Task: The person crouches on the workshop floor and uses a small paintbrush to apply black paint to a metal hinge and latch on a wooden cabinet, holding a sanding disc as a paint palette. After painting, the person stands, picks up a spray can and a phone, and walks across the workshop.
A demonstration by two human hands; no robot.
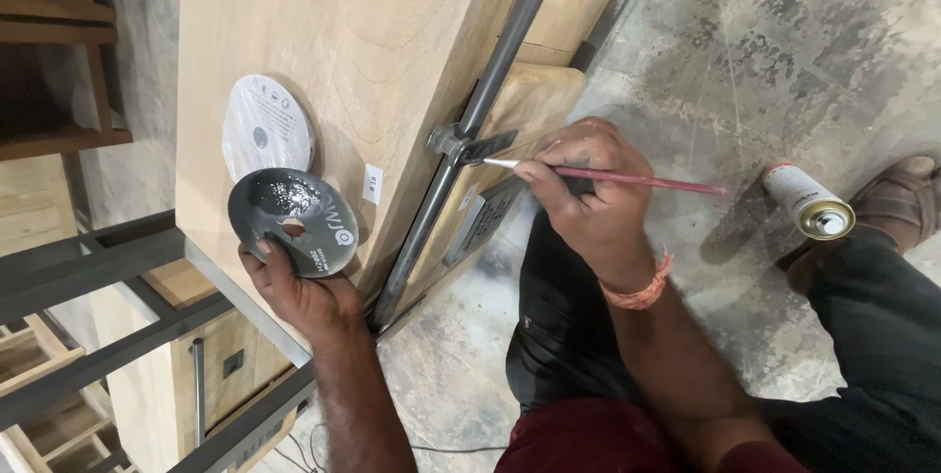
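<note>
My left hand (299, 287) grips a dark grey disc (292, 220) smeared with dark paint, holding it against the pale wooden panel (343, 32). My right hand (584, 194) pinches a thin red-handled brush (627, 180). Its tip touches a dark metal bracket (485, 148) on the grey metal bar (490, 81) that runs down the panel. A second, white disc (267, 125) leans on the panel just above the dark one. An orange thread band circles my right wrist.
A white spray can (809, 202) lies on the stained concrete floor (765, 51) to the right, beside my sandalled foot (897, 200). Grey metal frame bars (88, 267) and wooden furniture parts stand at the left. A thin cable lies on the floor below.
</note>
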